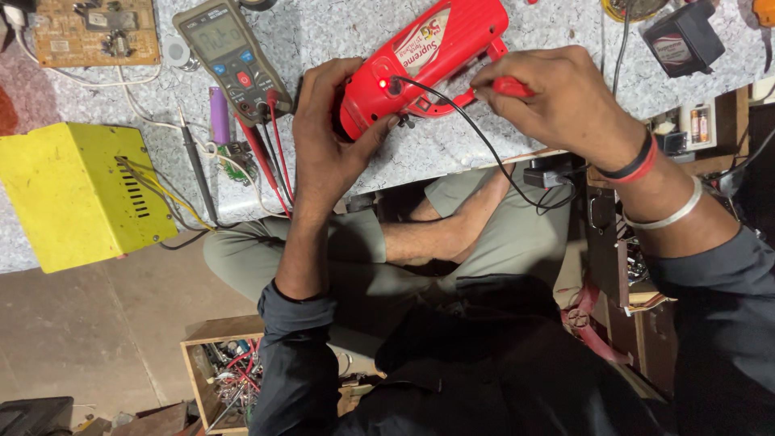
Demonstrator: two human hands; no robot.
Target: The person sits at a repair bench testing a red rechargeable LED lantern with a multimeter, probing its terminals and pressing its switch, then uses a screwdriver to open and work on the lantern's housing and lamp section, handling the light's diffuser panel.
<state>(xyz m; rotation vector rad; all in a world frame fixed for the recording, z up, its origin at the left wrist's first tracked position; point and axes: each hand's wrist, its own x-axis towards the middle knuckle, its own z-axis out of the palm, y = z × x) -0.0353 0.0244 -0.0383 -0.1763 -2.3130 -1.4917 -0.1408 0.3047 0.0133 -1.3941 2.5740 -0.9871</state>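
The red device [424, 60] under my left hand [331, 137] carries a slanted oblong label [424, 42], white w/ red and yellow print, on its upper body. Left of it, the grey multimeter [232, 56] has a rectangular grey-green screen [215, 36] near its top (digits too faint to make out). Top right, a black adapter block [684, 38] bears a small white label [672, 50]. Below it, a small white pack [697, 125], prob. w/ orange marks, stands at the bench edge.

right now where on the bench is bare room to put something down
Bare patches: the bench top between the multimeter and the red tool, and between the tool and the black adapter. Crowded: around the meter's leads, purple cell and yellow box.
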